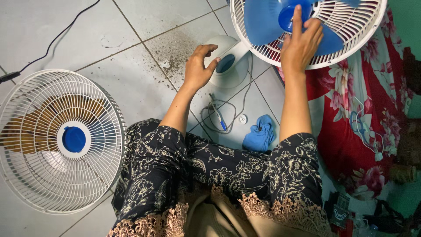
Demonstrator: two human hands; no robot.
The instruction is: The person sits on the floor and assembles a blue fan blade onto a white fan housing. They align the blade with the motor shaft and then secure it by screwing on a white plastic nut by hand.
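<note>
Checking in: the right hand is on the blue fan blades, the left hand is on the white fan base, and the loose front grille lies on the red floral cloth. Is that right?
Not quite. In the head view the loose front grille lies on the tiled floor, not on the red floral cloth. The right hand is on the blue fan blades, and the left hand is on the white fan base.

The fan blades (267, 19) far off are bright blue, inside a white wire cage (346, 39). The loose fan cover (59, 140) on the left is white with a blue middle. The near cloth (259, 137) is blue. The sleeves (219, 171) are black with pale flowers. The blanket (351, 123) on the right is red with pink flowers. The floor (44, 26) is pale grey.
</note>
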